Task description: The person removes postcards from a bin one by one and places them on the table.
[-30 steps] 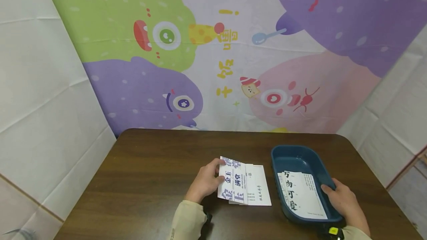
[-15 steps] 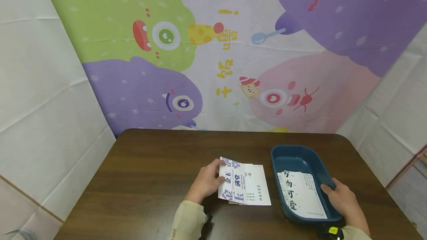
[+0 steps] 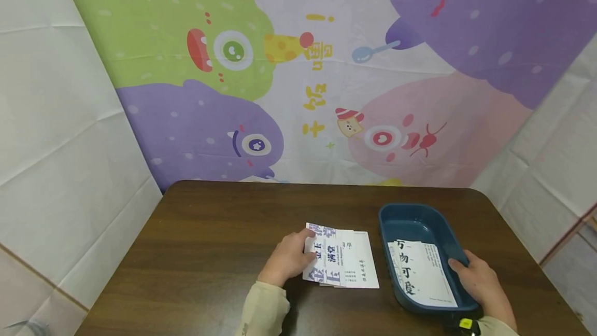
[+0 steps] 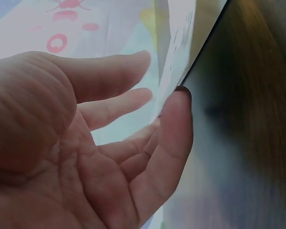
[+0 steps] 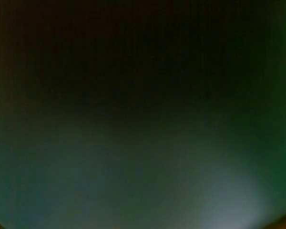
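In the head view my left hand (image 3: 287, 257) holds the left edge of a white card with purple characters (image 3: 322, 266). The thumb and a finger overlap its printed face. Beneath and to the right lie more white cards (image 3: 365, 258), fanned out on the table. The left wrist view shows the card edge-on (image 4: 174, 52), with my bent left hand (image 4: 119, 138) at its edge. My right hand (image 3: 482, 281) grips the right rim of a dark blue tray (image 3: 422, 217), thumb over the inside. White cards with black characters (image 3: 426, 274) lie inside it.
The brown wooden table (image 3: 200, 253) carries the tray and cards. A cartoon-printed cloth (image 3: 326, 159) hangs behind its far edge, with white sheets (image 3: 79, 170) at the sides. The right wrist view is dark and blurred.
The purple-printed card has shifted slightly left and down, with my left hand moving along and its fingers lower on it. The right hand and tray have stayed in place.
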The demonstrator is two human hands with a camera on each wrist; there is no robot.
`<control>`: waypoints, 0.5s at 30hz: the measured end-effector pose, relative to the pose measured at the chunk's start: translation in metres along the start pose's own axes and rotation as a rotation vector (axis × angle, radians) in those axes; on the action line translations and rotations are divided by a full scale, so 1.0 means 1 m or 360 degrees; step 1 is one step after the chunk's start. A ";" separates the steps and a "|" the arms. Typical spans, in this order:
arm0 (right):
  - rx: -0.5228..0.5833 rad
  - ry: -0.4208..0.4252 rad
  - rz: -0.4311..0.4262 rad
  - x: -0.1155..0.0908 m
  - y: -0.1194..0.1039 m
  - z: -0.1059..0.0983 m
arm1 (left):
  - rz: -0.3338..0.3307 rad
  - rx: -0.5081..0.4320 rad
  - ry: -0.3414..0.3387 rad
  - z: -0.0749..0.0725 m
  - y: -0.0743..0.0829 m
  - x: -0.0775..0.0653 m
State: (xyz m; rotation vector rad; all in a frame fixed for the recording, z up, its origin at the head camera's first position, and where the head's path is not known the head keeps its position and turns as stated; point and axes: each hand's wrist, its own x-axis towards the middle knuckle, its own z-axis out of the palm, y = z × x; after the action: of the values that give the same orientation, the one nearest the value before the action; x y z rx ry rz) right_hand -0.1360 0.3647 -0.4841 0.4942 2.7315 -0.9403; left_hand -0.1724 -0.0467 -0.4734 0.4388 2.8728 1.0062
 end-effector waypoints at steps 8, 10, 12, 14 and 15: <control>-0.0020 0.0005 0.0005 0.000 0.000 0.000 | -0.0067 0.0060 0.0017 0.003 0.007 -0.002; -0.0020 0.0002 0.0009 -0.001 0.000 0.001 | -0.0076 0.0057 0.0018 0.003 0.007 -0.003; -0.0018 -0.0001 0.0009 -0.001 -0.001 0.000 | -0.0086 0.0056 0.0020 0.003 0.008 -0.003; -0.0014 -0.0003 0.0006 -0.001 -0.001 0.000 | -0.0099 0.0055 0.0020 0.003 0.009 -0.003; -0.0011 -0.0004 0.0003 -0.001 -0.001 0.000 | -0.0108 0.0058 0.0019 0.003 0.009 -0.004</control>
State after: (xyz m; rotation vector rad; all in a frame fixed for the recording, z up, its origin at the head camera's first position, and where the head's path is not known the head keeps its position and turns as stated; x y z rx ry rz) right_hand -0.1352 0.3634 -0.4831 0.4943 2.7306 -0.9301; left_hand -0.1664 -0.0395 -0.4702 0.3366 2.8991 0.9508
